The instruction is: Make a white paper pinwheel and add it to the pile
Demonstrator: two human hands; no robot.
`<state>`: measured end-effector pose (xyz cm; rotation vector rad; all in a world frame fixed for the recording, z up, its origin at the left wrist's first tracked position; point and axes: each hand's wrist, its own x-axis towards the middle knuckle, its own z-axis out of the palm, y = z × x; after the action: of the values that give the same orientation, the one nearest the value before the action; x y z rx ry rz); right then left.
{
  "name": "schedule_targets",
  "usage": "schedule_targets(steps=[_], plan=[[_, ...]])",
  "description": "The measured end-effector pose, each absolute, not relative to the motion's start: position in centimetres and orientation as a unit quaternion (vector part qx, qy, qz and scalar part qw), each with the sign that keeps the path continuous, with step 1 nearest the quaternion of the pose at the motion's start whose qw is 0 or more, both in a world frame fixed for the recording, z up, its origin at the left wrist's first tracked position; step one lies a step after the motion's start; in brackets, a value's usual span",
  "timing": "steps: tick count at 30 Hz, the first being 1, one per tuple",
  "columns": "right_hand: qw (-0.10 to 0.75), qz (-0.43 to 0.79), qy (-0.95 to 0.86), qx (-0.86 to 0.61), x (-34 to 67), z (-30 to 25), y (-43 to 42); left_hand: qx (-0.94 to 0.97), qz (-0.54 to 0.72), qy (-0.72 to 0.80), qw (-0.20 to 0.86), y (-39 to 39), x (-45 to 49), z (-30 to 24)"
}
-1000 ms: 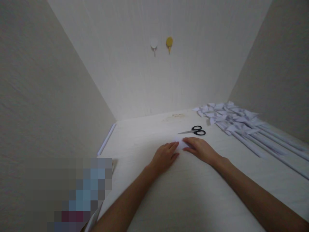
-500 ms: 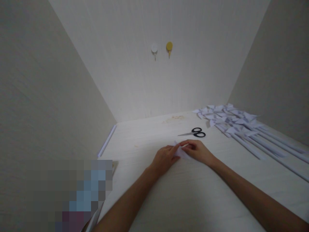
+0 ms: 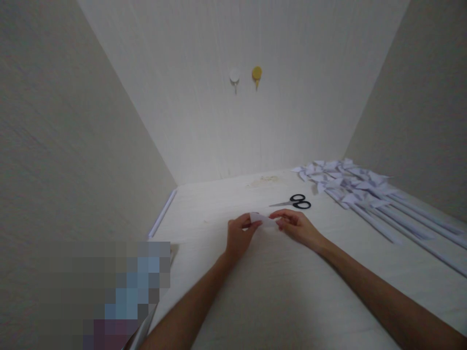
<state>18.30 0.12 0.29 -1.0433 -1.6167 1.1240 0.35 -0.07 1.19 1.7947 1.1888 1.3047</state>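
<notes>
over counter point(image 3: 255, 296), white paper point(image 3: 267, 221) pinched by left hand point(image 3: 239, 236) and right hand point(image 3: 299, 227); could be torn if tugged too hard.

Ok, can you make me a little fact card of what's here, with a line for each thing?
Left hand: pinching the small white paper
Right hand: at the paper's right end; grip unclear
Scissors: black handles, lying on the table beyond the hands, tip pointing left
Right side: folded white paper shapes and long white sticks
Left edge: one white rod
Back wall: white hook, yellow hook
</notes>
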Motion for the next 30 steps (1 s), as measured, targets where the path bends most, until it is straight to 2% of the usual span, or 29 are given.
schedule_targets(steps=[4, 11, 16, 20, 26, 30], plan=[[0.431, 0.473, -0.657, -0.399, 18.0, 0.3, 0.1, 0.573, 0.561, 0.447, 0.396, -0.1, 0.9, 1.8], [0.471, 0.429, -0.627, -0.448, 17.5, 0.0, 0.0, 0.489, 0.571, 0.415, 0.512, 0.4, 1.3, 1.8], [0.539, 0.401, -0.567, -0.476, 17.6, 0.5, -0.2, 0.524, 0.531, 0.432, 0.507, 1.0, 0.9, 1.3], [0.551, 0.412, -0.543, -0.481, 17.5, 0.6, -0.3, 0.557, 0.499, 0.431, 0.504, 1.0, 1.0, 1.0], [0.531, 0.454, -0.551, -0.456, 17.2, 0.7, -0.6, 0.497, 0.430, 0.362, 0.661, 0.9, 1.2, 1.1], [0.503, 0.496, -0.565, -0.427, 17.3, 0.3, -0.7, 0.467, 0.379, 0.348, 0.719, 1.0, 0.9, 1.3]])
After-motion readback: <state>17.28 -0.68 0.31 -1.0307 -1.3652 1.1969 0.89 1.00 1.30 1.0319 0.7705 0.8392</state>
